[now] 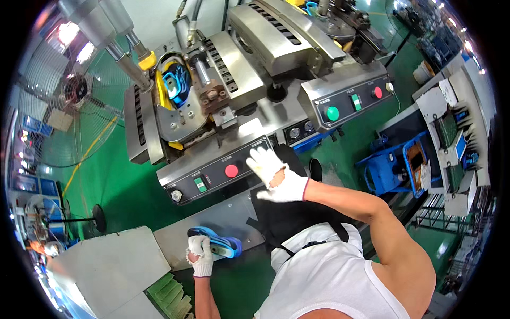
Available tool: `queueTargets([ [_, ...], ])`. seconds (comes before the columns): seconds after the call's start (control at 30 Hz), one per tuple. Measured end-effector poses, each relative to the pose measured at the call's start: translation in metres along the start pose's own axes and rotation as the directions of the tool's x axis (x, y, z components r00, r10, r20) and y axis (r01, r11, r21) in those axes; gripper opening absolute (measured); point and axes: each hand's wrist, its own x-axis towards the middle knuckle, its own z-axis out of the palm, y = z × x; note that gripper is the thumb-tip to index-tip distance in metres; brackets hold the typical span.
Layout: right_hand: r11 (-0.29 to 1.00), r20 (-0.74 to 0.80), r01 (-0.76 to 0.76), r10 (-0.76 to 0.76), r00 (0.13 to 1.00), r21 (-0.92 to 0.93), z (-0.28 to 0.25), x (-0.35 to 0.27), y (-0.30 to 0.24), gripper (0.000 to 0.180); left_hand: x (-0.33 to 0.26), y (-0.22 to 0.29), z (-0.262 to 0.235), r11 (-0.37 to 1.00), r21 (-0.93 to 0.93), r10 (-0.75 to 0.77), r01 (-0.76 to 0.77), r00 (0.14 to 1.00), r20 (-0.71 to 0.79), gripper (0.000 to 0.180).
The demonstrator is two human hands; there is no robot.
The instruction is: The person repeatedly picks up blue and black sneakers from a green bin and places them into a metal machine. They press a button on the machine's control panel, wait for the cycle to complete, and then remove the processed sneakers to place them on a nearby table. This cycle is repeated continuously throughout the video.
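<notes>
My left hand [200, 255], in a worn white knit glove, is closed on the near end of a blue sandal [229, 246] with a paler footbed. The sandal is over a grey metal shelf [183, 223] in front of the machine. My right hand [279, 176], also in a torn white glove, has its fingers spread with nothing in them. It is over the right end of the left control panel [212, 171], hiding part of it; whether it touches the panel I cannot tell. Light and dark blue straps [178, 87] sit in the yellow-edged clamp of the left station.
The right control panel [348, 103] carries green and red buttons. A grey board [114, 260] and green folded material [169, 296] are at lower left. A caged fan [76, 89] stands at far left, a blue chair [380, 171] and a loaded rack [456, 143] at right.
</notes>
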Motion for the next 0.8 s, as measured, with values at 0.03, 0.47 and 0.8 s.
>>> queueTargets([
  [0.03,0.997,-0.035,0.057,-0.055,0.998,0.059,-0.002,-0.024,0.002,0.103,0.017,0.034,-0.001,0.997,-0.051,0.058,-0.058,0.998,0.013,0.007],
  [0.47,0.655,-0.434,-0.277,0.703,0.563,0.703,-0.051,-0.283,-0.028,0.100,0.106,0.432,0.149,0.438,-0.620,0.881,-0.650,0.446,0.156,0.039],
  [0.8,0.689,-0.717,-0.325,0.406,-0.567,0.647,-0.230,-0.431,0.172,0.037,0.073,0.509,0.218,0.159,-0.798,0.986,-0.581,0.140,0.095,0.070],
])
